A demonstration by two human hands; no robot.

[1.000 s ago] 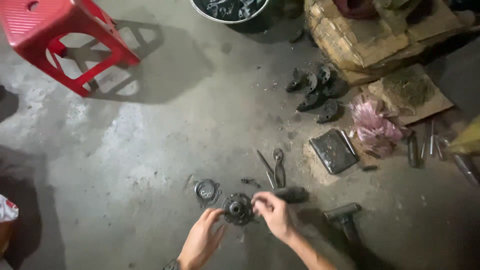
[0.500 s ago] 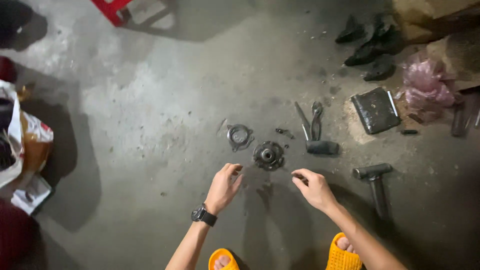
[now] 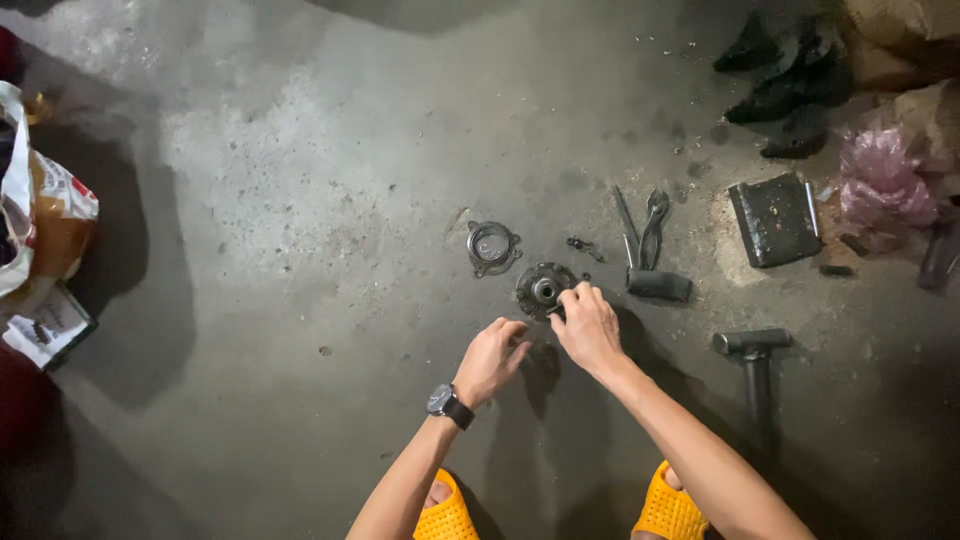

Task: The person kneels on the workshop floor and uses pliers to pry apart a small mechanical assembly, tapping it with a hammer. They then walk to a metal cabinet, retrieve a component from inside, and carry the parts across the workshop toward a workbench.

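A dark round metal hub (image 3: 541, 287) with a shiny centre hole lies on the concrete floor. My right hand (image 3: 587, 326) touches its near right edge with the fingertips pinched together. Just below and left of the hub, my left hand (image 3: 490, 358), with a black wristwatch, hovers with its fingers curled and holds nothing I can see. A grey metal ring plate (image 3: 492, 246) lies on the floor to the left of the hub.
Pliers (image 3: 652, 226), a thin rod and a dark cylinder (image 3: 659, 285) lie right of the hub. A hammer (image 3: 755, 362), a dark flat block (image 3: 776, 219), a pink bag (image 3: 884, 188) and black parts (image 3: 790, 85) sit further right. Bags (image 3: 40, 220) stand at the left edge. Yellow sandals (image 3: 445, 510) show below.
The view has shifted and come closer to the parts. My right hand has moved forward from the floor onto the hub's edge. My left hand has closed in beside it.
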